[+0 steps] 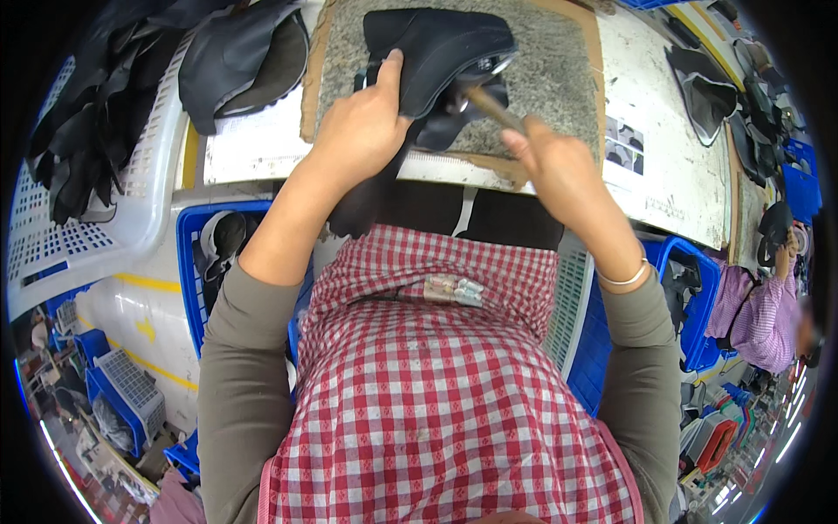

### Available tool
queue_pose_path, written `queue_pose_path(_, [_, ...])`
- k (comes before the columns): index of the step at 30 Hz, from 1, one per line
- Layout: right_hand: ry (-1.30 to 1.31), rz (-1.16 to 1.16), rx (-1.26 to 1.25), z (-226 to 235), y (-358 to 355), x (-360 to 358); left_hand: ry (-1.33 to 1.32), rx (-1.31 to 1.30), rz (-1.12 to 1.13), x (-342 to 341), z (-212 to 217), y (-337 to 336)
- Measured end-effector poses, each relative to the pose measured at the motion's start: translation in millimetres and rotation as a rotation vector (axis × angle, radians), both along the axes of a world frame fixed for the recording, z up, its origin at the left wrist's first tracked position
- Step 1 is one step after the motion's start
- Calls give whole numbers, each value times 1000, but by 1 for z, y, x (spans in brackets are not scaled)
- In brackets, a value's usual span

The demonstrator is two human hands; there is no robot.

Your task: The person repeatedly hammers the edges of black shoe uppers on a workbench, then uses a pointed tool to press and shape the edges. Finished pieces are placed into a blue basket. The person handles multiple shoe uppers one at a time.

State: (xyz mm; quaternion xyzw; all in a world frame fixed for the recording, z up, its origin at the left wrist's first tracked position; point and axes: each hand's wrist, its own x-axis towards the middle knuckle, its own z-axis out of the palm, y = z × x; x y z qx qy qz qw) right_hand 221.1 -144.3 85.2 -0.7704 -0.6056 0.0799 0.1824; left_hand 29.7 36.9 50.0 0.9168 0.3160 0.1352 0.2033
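A black leather shoe or boot upper (443,54) lies on the speckled grey work board (559,61) in front of me. My left hand (362,122) presses down on its left side, index finger stretched along the leather and the other fingers partly hidden. Black pieces of it hang over the bench edge below this hand. My right hand (554,162) is closed round the wooden handle of a hammer (493,109). The hammer's shiny head, smeared by motion, is at the upper's lower right edge, beside a loose black flap (449,127); whether it touches the leather I cannot tell.
Another black upper (240,65) lies left of the board, near a white basket (148,201) heaped with black pieces. Blue crates (196,262) stand below the bench on both sides. More uppers (703,92) lie at the right, where a co-worker (755,314) in pink works.
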Motion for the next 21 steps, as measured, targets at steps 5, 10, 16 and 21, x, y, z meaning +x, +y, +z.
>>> queue_pose_path(5, [1, 72, -89, -15, -3, -6, 32, 1, 16, -2, 5, 2])
queue_pose_path(10, [6, 49, 65, 24, -22, -12, 200, 513, -370, 15, 99, 40])
queue_pose_path(16, [28, -140, 192, 34, -44, 5, -323, 672, -665, 52, 133, 58])
queue_pose_path(21, [-27, -274, 43, -45, -48, 25, -61, 345, -610, 52, 50, 6])
